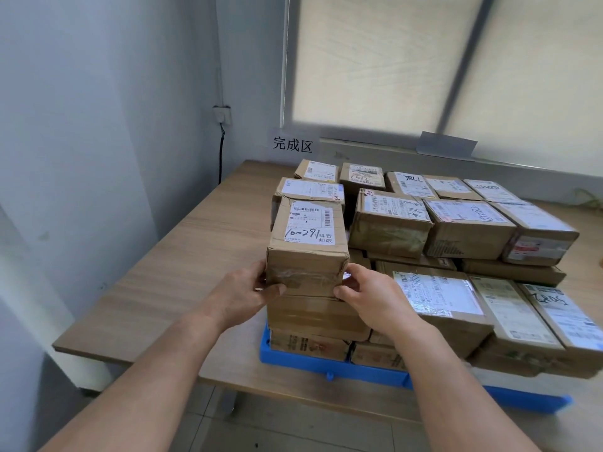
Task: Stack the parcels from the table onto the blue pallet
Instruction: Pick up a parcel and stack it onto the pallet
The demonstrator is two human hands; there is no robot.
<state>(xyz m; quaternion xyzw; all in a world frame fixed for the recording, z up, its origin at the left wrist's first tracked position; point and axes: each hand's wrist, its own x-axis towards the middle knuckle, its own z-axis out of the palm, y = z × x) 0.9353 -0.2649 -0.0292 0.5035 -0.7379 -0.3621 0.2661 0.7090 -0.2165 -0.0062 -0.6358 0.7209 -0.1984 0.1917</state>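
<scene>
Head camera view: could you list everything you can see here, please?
light wooden table: one, tan, by window
blue plastic pallet: one, blue, on table
brown cardboard parcels: over a dozen, brown with white labels, stacked on pallet
brown cardboard parcel marked 100291: one, brown, atop near-left stack
white paper sign: one, black characters, on wall
white wall socket: one, black cable hanging, left wall
left hand: grips marked parcel's left side
right hand: grips its right side

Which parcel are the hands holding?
The parcel marked 100291, at the near left corner of the blue pallet: left hand and right hand grip its near end.
</scene>
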